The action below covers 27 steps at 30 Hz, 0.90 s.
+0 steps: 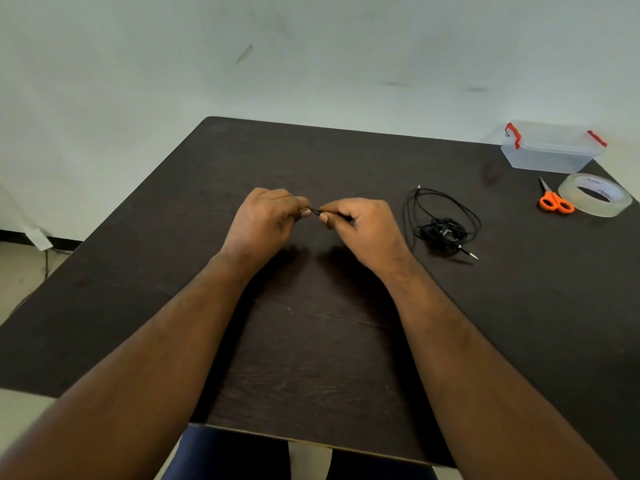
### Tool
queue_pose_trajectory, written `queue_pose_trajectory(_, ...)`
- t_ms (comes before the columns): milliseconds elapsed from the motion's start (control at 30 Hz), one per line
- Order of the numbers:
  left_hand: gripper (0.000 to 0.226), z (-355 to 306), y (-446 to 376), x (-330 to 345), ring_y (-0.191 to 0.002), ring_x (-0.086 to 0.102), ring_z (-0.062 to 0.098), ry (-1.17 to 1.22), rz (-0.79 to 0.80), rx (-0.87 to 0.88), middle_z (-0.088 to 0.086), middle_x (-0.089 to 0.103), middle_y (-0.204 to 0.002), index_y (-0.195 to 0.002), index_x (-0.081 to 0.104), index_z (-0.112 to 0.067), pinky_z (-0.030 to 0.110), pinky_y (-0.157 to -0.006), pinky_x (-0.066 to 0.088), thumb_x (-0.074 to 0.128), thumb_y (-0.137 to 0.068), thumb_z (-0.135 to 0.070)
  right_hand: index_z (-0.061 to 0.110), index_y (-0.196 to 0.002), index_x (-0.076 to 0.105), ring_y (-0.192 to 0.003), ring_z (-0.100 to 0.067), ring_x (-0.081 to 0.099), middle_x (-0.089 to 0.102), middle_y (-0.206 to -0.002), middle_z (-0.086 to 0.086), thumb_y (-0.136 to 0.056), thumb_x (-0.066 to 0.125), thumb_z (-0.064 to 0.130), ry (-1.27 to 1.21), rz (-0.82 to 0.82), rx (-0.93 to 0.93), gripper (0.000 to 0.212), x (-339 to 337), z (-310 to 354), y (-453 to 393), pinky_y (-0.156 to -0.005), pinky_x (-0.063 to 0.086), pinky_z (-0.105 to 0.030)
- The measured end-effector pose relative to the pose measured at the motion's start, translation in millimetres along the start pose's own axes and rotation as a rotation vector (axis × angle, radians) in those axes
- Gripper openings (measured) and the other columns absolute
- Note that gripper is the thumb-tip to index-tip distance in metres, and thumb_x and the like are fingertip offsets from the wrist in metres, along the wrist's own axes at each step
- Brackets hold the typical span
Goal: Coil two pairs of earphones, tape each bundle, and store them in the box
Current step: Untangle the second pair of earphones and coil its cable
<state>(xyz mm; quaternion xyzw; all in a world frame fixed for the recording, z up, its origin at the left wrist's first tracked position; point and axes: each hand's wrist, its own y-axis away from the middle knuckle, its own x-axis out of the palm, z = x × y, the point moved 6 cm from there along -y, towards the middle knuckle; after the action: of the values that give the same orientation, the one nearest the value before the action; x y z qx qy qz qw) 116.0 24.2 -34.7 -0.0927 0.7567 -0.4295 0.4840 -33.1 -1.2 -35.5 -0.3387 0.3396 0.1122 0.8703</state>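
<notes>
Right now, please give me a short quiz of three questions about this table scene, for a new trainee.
1. True or false: the lid of the clear box is off.
2. Which thing lies nearest the tape roll? A) the scissors B) the loose earphones C) the left hand
3. What do both hands hold between them?

Key
1. False: the lid is on, and its red latches show at both ends.
2. A: the orange-handled scissors lie just left of the roll.
3. A small black piece of earphone cable, pinched by the fingers of the left hand and the right hand above the table.
</notes>
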Motion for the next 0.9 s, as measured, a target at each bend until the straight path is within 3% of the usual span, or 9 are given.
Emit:
queue_pose_trajectory(100,0.014,6.5,-0.8,-6.6,-0.075,0.056,0.018,-0.13,-0.082,-0.007,-0.008,0.068,-0.071,-0.086,0.074,-0.022,0.036,-0.079,0.033,0.063,-0.09,-0.028,0.013,-0.097,0.073,-0.079,-0.016,0.067,0.073,-0.087,0.002,-0.088,0.061,0.018,0.158,-0.062,-0.097,0.015,-8.3,1.8,-2.6,-0.074,0.052,-0.039)
queue_pose_trajectory(233,0.013,41.0,6.3,-28.6,-0.09,0.049,0.014,-0.235,-0.198,-0.231,-0.013,0.068,-0.072,-0.086,0.075,-0.027,0.03,-0.079,0.016,0.063,-0.09,-0.033,0.024,-0.096,0.07,-0.085,-0.01,0.064,0.071,-0.092,0.01,-0.093,0.056,0.026,0.309,-0.165,-0.009,0.014,-31.7,-16.9,-0.6,-0.078,0.024,-0.033)
queue_pose_trajectory(300,0.016,53.1,10.9,-36.0,-0.092,0.05,0.017,-0.251,-0.2,-0.295,-0.014,0.068,-0.072,-0.087,0.075,-0.027,0.03,-0.078,0.014,0.062,-0.09,-0.036,0.026,-0.091,0.071,-0.08,-0.008,0.06,0.069,-0.086,0.01,-0.092,0.059,0.033,0.319,-0.171,0.017,0.013,-41.2,-25.8,1.3,-0.076,0.019,-0.032)
queue_pose_trajectory(467,0.02,66.4,18.2,-48.1,-0.093,0.05,0.019,-0.224,-0.218,-0.415,-0.009,0.069,-0.075,-0.089,0.075,-0.027,0.032,-0.08,0.015,0.059,-0.091,-0.038,0.023,-0.08,0.073,-0.071,-0.012,0.058,0.063,-0.071,0.007,-0.088,0.065,0.039,0.221,-0.177,0.068,0.019,-50.8,-38.8,1.7,-0.08,0.03,-0.036)
queue_pose_trajectory(600,0.022,70.3,20.8,-48.9,-0.097,0.05,0.02,-0.204,-0.175,-0.45,-0.01,0.068,-0.073,-0.09,0.075,-0.027,0.043,-0.084,0.023,0.059,-0.09,-0.042,0.021,-0.081,0.074,-0.066,-0.01,0.059,0.063,-0.067,0.007,-0.086,0.065,0.039,0.118,-0.192,0.072,0.021,-57.2,-45.8,3.6,-0.077,0.048,-0.049)
queue_pose_trajectory(800,0.016,78.5,28.4,-47.9,-0.102,0.048,0.023,-0.249,-0.147,-0.537,-0.01,0.071,-0.082,-0.09,0.075,-0.028,0.043,-0.087,0.02,0.064,-0.088,-0.04,0.012,-0.085,0.075,-0.068,-0.006,0.059,0.064,-0.071,0.003,-0.087,0.069,0.028,0.063,-0.171,0.097,0.017,-59.3,-45.7,8.0,-0.066,0.043,-0.018)
queue_pose_trajectory(900,0.014,82.3,31.2,-49.7,-0.106,0.045,0.023,-0.285,-0.139,-0.589,-0.008,0.071,-0.087,-0.092,0.075,-0.028,0.045,-0.09,0.022,0.064,-0.089,-0.037,0.012,-0.086,0.076,-0.068,-0.005,0.059,0.064,-0.072,0.003,-0.087,0.07,0.027,0.078,-0.171,0.088,0.016,-61.6,-44.7,7.6,-0.063,0.042,-0.013)
